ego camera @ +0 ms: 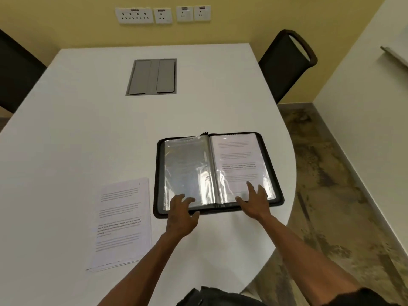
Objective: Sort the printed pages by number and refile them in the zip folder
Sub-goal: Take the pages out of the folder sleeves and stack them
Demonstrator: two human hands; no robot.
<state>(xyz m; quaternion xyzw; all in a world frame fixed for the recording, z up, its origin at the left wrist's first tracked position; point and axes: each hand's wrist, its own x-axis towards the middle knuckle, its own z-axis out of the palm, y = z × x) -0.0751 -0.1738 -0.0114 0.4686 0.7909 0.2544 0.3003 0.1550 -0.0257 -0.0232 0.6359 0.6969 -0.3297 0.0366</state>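
Zip folder point(218, 171) lies open near the white counter's point(66, 129) curved right edge; left hand point(182, 214) and right hand point(255, 200) rest spread on it, loose pages point(121, 224) left.

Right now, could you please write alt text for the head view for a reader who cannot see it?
A person's left hand and right hand rest on an open zip folder of clear sleeves on a white table. A stack of printed pages lies left of it.

White table point(88, 129) carries open zip folder point(157, 173) beside printed pages point(122, 224).
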